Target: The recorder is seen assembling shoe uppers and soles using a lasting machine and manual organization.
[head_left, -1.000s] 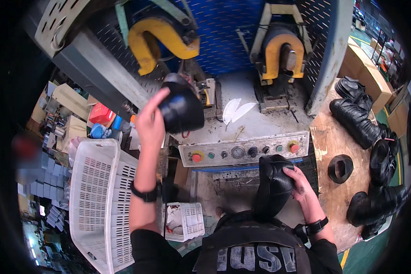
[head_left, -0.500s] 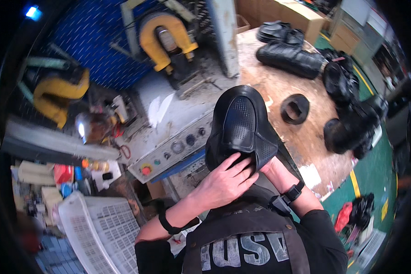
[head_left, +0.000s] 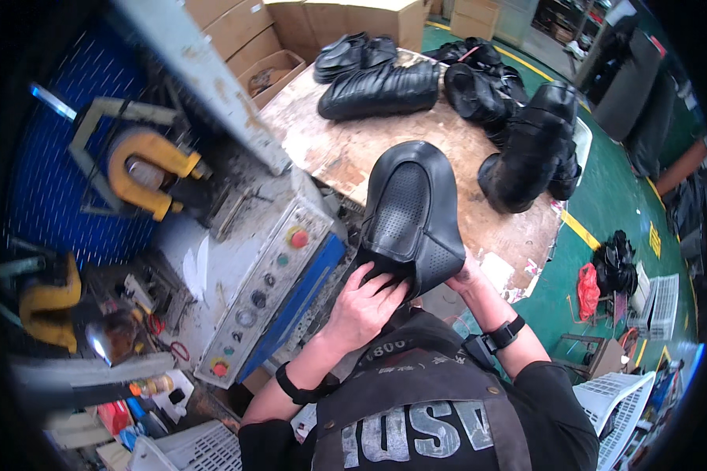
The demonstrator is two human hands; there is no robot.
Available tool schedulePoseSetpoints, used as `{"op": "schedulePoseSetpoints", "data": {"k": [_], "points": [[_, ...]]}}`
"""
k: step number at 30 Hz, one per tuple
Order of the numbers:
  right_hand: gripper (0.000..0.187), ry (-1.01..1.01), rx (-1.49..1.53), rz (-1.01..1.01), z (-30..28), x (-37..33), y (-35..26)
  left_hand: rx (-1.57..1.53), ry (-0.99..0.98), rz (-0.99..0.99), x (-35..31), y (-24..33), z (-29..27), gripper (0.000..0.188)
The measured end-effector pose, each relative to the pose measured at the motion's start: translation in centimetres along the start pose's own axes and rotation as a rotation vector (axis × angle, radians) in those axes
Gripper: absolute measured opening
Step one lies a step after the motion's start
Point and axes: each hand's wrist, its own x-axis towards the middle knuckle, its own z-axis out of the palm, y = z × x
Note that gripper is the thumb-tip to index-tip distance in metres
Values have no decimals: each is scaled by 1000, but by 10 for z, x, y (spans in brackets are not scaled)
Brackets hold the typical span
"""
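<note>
Shoe (head_left: 407, 208): long axis from left hand (head_left: 365, 310), clamped on rim, toward table (head_left: 334, 158) edge; right hand (head_left: 469, 275): state I cannot tell.

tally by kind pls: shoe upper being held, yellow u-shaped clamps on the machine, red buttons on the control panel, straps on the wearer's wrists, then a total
Held black perforated shoe upper: 1
Yellow U-shaped clamps: 2
Red push buttons: 2
Black wrist straps: 2
Total: 7
</note>
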Motion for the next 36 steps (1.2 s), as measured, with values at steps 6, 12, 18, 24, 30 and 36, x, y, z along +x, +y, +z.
{"op": "schedulePoseSetpoints", "data": {"k": [6,12,18,24,30,36], "points": [[45,10,-208,-120,-27,-25,-75,-184,125,49,99,-21,18,41],[40,174,-242,-202,-91,-83,-111,-196,184,277,271,-13,17,49],[35,373,-205,-255,-120,-120,-108,-149,130,464,424,-9,73,45],[42,489,-200,-233,-130,-136,-99,-309,-97,373,491,-30,156,39],[39,437,-234,-209,-122,-133,-107,-504,-49,309,481,-36,173,44],[36,264,-446,-125,-112,-96,-132,-840,-106,18,384,-38,132,34]]}}
